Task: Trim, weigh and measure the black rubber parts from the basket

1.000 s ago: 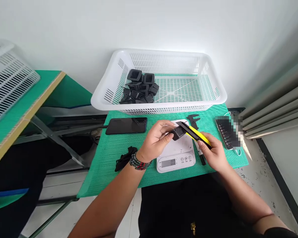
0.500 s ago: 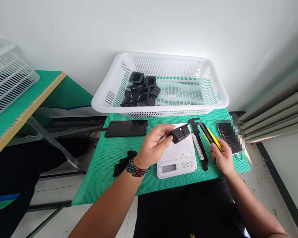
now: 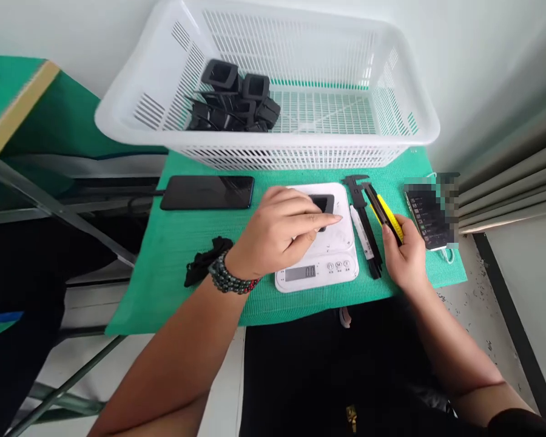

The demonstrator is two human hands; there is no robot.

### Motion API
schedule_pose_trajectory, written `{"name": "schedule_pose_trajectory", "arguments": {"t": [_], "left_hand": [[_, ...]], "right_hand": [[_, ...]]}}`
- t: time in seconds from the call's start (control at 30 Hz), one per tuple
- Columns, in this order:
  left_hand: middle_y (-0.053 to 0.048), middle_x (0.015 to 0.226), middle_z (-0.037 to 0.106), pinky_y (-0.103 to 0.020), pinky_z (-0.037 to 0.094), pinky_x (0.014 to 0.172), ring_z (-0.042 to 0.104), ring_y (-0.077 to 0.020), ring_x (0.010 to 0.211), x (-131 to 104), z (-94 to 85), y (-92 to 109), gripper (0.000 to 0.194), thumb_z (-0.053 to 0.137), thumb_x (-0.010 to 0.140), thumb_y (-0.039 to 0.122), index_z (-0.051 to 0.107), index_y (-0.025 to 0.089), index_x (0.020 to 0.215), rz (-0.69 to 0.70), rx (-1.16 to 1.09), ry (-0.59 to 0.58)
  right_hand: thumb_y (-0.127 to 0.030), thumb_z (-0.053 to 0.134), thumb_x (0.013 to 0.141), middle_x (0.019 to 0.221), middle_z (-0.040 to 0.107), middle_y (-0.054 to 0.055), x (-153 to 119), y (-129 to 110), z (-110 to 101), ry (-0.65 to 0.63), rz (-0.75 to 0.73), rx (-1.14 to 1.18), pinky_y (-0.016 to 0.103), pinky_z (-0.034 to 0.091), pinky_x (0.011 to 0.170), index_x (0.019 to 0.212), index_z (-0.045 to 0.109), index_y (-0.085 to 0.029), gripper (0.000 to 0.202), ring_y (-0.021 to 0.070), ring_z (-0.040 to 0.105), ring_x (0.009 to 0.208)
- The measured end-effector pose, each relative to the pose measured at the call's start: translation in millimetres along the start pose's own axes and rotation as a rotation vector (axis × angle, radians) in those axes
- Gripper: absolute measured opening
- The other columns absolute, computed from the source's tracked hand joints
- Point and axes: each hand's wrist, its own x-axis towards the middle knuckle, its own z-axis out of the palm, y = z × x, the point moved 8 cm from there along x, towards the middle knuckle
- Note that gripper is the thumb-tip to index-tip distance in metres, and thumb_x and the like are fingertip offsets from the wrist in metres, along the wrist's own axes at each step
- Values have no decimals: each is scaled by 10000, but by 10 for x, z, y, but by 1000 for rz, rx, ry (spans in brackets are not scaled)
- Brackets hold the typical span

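Note:
My left hand (image 3: 277, 233) is over the white digital scale (image 3: 316, 279), its fingers closed round a black hollow plastic part (image 3: 328, 206) and the index finger stretched across it. The part's square opening now faces up; much of it is hidden behind the fingers, and I cannot tell if it touches the scale. The scale's display reads 0.0. To the right of the scale, my right hand (image 3: 406, 255) grips a yellow-and-black utility knife (image 3: 390, 220), pointing away from me. Between scale and knife lie a black caliper (image 3: 366, 224) and a white marker (image 3: 361, 233).
Behind the scale stands a white plastic basket (image 3: 273, 139) with several black hollow parts (image 3: 236, 100) on its left side. A dark phone (image 3: 207, 192) and a crumpled black cloth (image 3: 204, 261) lie on the left, another phone (image 3: 430, 212) on the right, all on the green-covered table (image 3: 159, 285).
My left hand has turned palm down and lowered the black part towards the scale, turning its opening upward. My right hand still holds the knife. The view has tilted downward.

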Motion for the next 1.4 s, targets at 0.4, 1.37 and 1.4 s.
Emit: {"name": "schedule_pose_trajectory", "arguments": {"t": [0.4, 1.37, 1.4], "left_hand": [[-76, 967, 765, -579, 453, 1015, 690, -331, 1016, -13, 264, -34, 416, 761, 812, 512, 808, 253, 1135, -122, 119, -157], [-73, 906, 834, -324, 629, 740, 789, -214, 774, -1624, 505, 1095, 224, 576, 1009, 190, 798, 202, 1035, -300, -11, -86], [-72, 908, 835, -327, 628, 738, 790, -218, 777, -1640, 522, 1082, 225, 572, 1014, 194, 796, 197, 1034, -305, -2, -95]], "right_hand": [[-318, 529, 987, 1155, 644, 212, 120, 101, 134, -25, -60, -155, 555, 503, 1049, 1278, 658, -115, 377, 371, 624, 1139], [-449, 473, 962, 588, 462, 33, -1472, 1350, -1733, -203, 483, -647, 324, 266, 580, 627, 342, -263, 405, 202, 412, 583], [-436, 468, 957, 583, 456, 33, -1493, 1327, -1774, -195, 461, -665, 326, 256, 582, 623, 329, -263, 401, 198, 400, 575]]}}
